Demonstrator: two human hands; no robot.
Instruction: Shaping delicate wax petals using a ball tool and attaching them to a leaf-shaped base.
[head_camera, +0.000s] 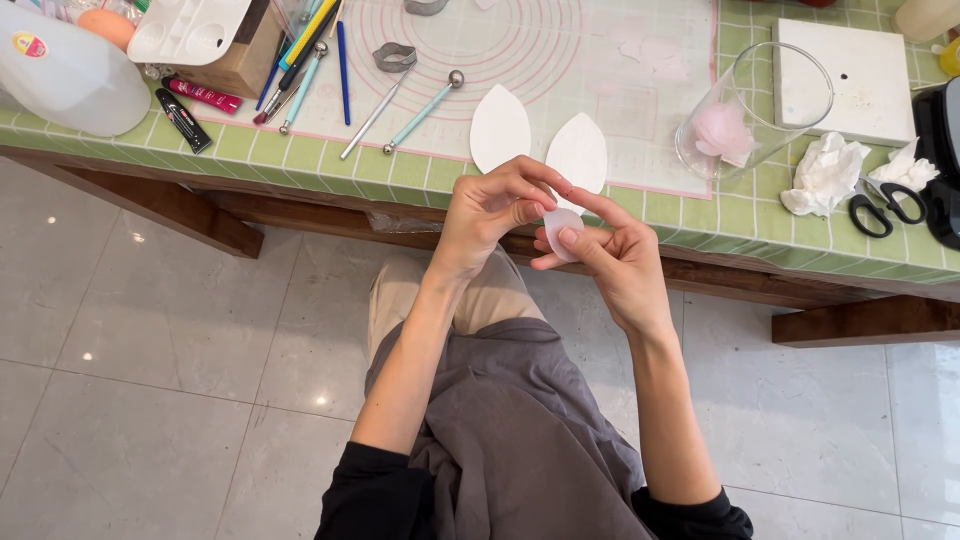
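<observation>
Both my hands meet over my lap, just in front of the table edge. My right hand (608, 262) holds a small pale pink petal-shaped piece (560, 232) between thumb and fingers. My left hand (492, 208) pinches the top edge of that same petal with its fingertips. Behind the hands, two white leaf-shaped cutouts (500, 128) lie on a pale work mat (520, 60) with printed circles. A clear glass (748, 110) lying tilted at the right holds a pink flower-like piece (722, 130).
Ball-tipped modelling tools (425, 108), pens and a metal cutter (394, 57) lie on the mat. A white bottle (62, 72) and palette (190, 28) sit at left. Crumpled tissue (822, 172), black scissors (884, 208) and a white block (860, 78) sit at right on the green-tiled table (300, 158).
</observation>
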